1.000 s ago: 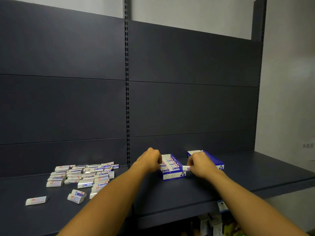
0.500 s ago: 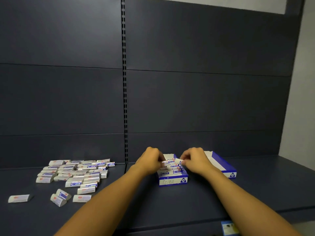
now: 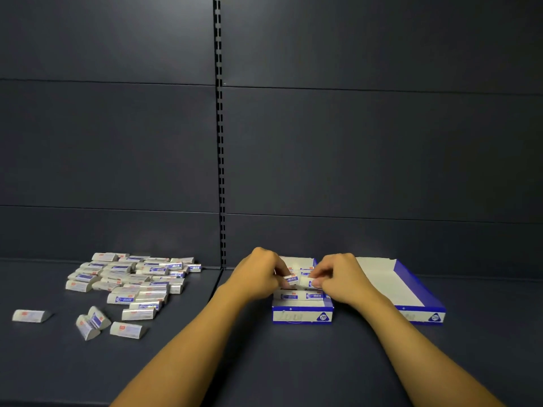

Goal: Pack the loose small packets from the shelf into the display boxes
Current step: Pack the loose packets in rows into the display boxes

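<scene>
- nearest me, the flat dark grey metal shelf (image 3: pixel 293 362) carries everything; both my bare forearms reach forward over it.
- my left hand (image 3: pixel 258 277) is curled, its fingertips pinching one small white packet with blue and red print (image 3: pixel 291 279) over the nearer box.
- my right hand (image 3: pixel 342 279) is curled the same way, thumb and fingers closed on a second small white packet (image 3: pixel 308 282) that touches the first.
- both packets lie with their long axes across me, left to right, the same way as the rows below, so i judge they only need lowering straight down.
- beneath my hands sits the small blue-and-white cardboard display box (image 3: pixel 302 315), partly filled with packets in rows.
- just right of it, the wider blue-and-white cardboard tray (image 3: pixel 411 289) looks empty where i can see inside.
- well off to my left lies the heap of loose white packets (image 3: pixel 132 283), with a few strays in front; my left hand is the nearer one for fetching more.
</scene>
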`<action>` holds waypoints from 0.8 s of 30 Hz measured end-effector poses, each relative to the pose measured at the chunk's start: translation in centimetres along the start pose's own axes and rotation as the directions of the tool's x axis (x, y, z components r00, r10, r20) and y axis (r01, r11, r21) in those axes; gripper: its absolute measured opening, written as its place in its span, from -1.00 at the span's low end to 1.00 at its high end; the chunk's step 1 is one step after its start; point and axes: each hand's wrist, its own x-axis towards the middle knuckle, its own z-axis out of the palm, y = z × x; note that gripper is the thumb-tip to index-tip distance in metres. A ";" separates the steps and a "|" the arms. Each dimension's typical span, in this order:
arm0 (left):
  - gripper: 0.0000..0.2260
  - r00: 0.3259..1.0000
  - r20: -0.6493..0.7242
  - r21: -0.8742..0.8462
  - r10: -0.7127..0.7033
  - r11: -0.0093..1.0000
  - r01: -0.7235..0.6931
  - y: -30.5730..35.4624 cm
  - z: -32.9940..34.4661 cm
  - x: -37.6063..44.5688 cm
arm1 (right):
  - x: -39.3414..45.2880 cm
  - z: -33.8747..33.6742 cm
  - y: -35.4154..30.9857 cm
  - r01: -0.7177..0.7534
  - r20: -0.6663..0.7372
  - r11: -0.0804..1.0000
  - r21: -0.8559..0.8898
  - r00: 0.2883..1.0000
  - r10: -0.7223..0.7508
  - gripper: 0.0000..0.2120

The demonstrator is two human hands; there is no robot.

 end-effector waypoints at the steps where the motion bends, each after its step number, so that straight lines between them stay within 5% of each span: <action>1: -0.80 1.000 0.001 0.000 -0.001 1.000 0.001 -0.1 0.1 -0.1 | 0.0 0.3 0.2 0.006 0.007 1.000 -0.001 1.000 -0.006 -0.87; 14: -0.79 0.997 0.081 -0.054 -0.007 0.998 0.012 -1.8 1.9 0.1 | 0.0 1.3 1.5 0.081 -0.019 0.995 -0.061 0.996 -0.082 -0.87; 24: -0.75 0.991 0.126 0.070 0.038 0.996 -0.047 -0.6 2.4 0.5 | -0.1 0.9 0.8 0.115 0.040 0.982 -0.148 0.993 -0.110 -0.89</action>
